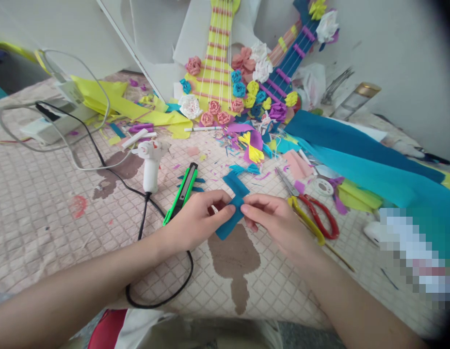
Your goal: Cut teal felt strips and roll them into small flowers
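Between my two hands is a folded strip of blue crepe paper (230,226), bent in a zigzag above the table. My left hand (201,213) pinches its left edge with thumb and fingertips. From the other side, my right hand (270,215) pinches the same strip. Just beyond it lies a small gathered blue paper piece (249,168). A green utility knife (181,194) rests left of my hands, over a few narrow blue strips. To the right are scissors (310,213) with red and yellow handles, partly behind my right hand.
A white glue gun (151,169) stands at left, its black cord (191,278) looping near my left forearm. A power strip (59,121) is farther back. Two flower-covered paper guitars (217,72) lean at the back. Blue crepe sheets (356,160) and paper scraps lie right.
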{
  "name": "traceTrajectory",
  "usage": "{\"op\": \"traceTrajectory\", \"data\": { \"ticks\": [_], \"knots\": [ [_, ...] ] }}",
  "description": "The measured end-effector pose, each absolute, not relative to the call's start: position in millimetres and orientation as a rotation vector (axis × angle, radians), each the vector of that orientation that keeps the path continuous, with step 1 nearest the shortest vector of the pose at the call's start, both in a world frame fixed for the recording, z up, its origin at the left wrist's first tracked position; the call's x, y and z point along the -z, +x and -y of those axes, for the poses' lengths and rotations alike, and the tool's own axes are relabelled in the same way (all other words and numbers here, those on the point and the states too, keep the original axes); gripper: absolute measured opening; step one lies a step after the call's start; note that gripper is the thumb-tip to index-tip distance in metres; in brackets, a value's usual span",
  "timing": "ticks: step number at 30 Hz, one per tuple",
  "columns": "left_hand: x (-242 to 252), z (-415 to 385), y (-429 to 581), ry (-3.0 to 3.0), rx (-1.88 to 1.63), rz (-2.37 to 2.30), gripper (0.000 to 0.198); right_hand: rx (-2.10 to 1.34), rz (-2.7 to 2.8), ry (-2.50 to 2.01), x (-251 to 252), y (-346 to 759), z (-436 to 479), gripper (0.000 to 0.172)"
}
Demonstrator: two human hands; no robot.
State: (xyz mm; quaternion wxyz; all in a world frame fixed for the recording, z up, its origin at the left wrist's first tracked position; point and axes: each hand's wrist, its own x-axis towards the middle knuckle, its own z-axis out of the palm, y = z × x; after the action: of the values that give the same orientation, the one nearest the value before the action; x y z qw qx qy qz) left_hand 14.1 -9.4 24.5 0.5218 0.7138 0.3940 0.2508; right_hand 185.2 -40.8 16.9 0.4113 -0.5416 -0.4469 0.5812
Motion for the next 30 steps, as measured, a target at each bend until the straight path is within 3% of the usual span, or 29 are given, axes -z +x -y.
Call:
{"op": "traceTrajectory", "data": {
  "ticks": [30],
  "knots": [
    [-25.0,10.4,16.0,1.753,-0.654,-0.964,0.017,-1.434,1.229,-1.363,-22.3,185.1,42.1,0.014]
  ]
}}
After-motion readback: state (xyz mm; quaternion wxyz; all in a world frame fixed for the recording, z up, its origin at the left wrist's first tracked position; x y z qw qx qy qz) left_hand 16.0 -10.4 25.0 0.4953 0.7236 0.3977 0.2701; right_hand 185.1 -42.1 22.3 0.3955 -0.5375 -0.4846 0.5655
